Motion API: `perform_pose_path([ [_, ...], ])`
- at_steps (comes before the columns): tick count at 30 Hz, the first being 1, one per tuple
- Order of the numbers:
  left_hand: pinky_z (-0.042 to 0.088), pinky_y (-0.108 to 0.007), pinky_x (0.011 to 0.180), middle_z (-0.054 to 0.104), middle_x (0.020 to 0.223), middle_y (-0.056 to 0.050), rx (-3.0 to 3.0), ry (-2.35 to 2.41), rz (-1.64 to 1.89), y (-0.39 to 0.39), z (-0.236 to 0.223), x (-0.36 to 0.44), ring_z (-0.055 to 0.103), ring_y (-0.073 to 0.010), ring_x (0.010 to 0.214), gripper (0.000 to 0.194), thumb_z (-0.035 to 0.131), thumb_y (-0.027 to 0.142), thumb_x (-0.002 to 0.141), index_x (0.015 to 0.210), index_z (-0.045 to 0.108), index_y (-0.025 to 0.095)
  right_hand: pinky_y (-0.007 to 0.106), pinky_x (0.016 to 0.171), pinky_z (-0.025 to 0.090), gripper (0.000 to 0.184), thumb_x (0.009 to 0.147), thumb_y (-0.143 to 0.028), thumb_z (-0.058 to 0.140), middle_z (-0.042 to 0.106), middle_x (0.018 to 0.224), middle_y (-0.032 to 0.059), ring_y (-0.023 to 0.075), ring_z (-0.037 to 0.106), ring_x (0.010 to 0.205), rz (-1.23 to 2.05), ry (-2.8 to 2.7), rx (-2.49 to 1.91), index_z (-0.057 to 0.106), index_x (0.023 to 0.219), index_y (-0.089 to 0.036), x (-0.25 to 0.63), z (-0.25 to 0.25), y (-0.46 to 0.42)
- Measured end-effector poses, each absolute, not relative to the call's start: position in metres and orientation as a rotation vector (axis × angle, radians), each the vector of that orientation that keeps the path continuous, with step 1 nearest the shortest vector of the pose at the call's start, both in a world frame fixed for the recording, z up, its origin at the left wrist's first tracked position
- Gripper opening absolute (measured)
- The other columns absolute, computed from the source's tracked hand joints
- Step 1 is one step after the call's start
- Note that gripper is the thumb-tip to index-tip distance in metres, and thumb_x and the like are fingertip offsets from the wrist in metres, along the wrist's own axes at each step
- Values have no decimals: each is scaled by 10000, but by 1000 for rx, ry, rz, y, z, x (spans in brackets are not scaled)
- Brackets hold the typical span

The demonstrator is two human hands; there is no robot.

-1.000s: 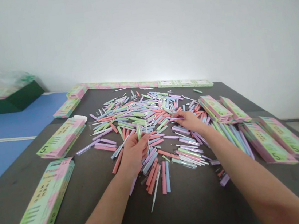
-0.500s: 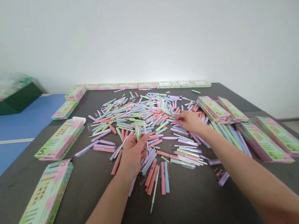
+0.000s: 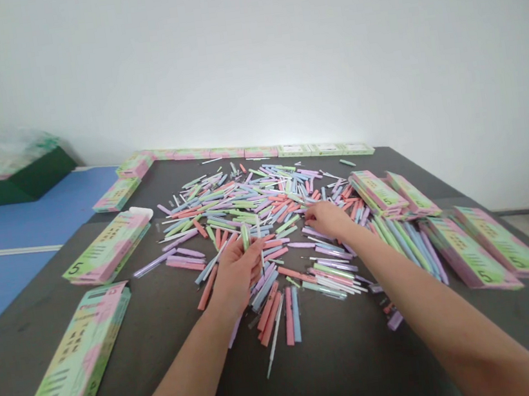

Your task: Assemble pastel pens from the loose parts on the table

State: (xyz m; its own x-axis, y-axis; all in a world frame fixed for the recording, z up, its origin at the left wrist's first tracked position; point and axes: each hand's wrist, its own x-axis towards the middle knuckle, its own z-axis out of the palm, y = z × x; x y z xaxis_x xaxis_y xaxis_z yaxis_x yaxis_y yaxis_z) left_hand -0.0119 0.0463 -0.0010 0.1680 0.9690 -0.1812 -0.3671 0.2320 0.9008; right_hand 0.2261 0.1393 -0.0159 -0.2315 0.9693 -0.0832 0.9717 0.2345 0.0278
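Pens (image 3: 221, 222), too many to count, lie in a loose heap beyond and between your two hands. Your left hand (image 3: 237, 270) grips two pieces: one green pen piece (image 3: 245, 235) and one thin white stick (image 3: 260, 244). Both stand out past your thumb, long axes nearly parallel and running up the view, away from your wrist. Your right hand (image 3: 328, 217) is low over the heap with its fingers drawn narrow; you cannot tell whether it holds anything. Right of that hand, a row of pens (image 3: 411, 243) slants from far left to near right, with four boxes (image 3: 476, 251) about it. Well left of your left hand, two larger-looking boxes (image 3: 68, 373) point away from you
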Motion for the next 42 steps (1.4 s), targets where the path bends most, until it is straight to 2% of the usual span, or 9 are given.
perform_pose_path([
  [6, 157, -120, 321, 359, 452, 108, 816, 916, 1113, 45, -1, -11, 264, -3, 331, 305, 757, 351, 671, 711, 523, 160, 274, 783, 441, 234, 847, -239, 533, 720, 1004, 121, 235, 648, 940, -65, 2368, 1854, 731, 938, -155, 226, -16, 141],
  [14, 167, -119, 319, 392, 463, 98, 800, 890, 1104, 45, 0, -11, 284, 0, 325, 312, 771, 353, 648, 677, 527, 160, 279, 812, 435, 239, 822, -180, 527, 722, 1009, 132, 242, 647, 954, -79, 2387, 1815, 722, 952, -133, 233, -15, 140],
  [18, 164, -122, 320, 399, 466, 98, 796, 889, 1103, 44, 1, -11, 280, 1, 323, 310, 775, 350, 642, 686, 533, 161, 253, 801, 431, 255, 792, -130, 517, 722, 1008, 101, 218, 645, 953, -108, 2419, 1821, 704, 964, -151, 234, -15, 138],
  [22, 164, -124, 321, 404, 466, 96, 792, 893, 1104, 43, 2, -11, 283, 1, 321, 311, 779, 351, 637, 683, 537, 160, 228, 764, 431, 329, 749, -91, 532, 721, 1013, 78, 190, 646, 914, -154, 2434, 1850, 673, 1039, -156, 237, -16, 138],
  [26, 162, -125, 321, 402, 462, 97, 783, 903, 1102, 43, 2, -11, 283, 1, 321, 306, 780, 347, 633, 682, 543, 159, 230, 754, 427, 351, 770, -127, 548, 722, 976, 77, 183, 641, 886, -175, 2449, 1887, 650, 1105, -150, 235, -18, 141],
  [30, 162, -128, 321, 391, 456, 100, 780, 907, 1110, 43, 3, -10, 278, -1, 319, 306, 779, 345, 631, 677, 540, 160, 236, 723, 421, 254, 800, -188, 566, 722, 930, 67, 183, 638, 862, -182, 2474, 1909, 687, 1023, -167, 228, -20, 144],
  [35, 166, -124, 328, 398, 467, 99, 778, 911, 1107, 42, 4, -10, 279, 1, 328, 303, 782, 345, 633, 709, 556, 158, 229, 714, 418, 189, 807, -152, 541, 724, 898, 61, 171, 633, 831, -204, 2505, 1917, 720, 866, -168, 217, -21, 145],
  [42, 162, -127, 329, 389, 466, 97, 789, 908, 1109, 42, 3, -11, 281, -4, 329, 290, 763, 340, 661, 686, 536, 160, 235, 759, 446, 311, 815, -100, 490, 738, 988, 68, 183, 654, 902, -183, 2438, 2054, 719, 1016, -161, 237, -14, 147],
])
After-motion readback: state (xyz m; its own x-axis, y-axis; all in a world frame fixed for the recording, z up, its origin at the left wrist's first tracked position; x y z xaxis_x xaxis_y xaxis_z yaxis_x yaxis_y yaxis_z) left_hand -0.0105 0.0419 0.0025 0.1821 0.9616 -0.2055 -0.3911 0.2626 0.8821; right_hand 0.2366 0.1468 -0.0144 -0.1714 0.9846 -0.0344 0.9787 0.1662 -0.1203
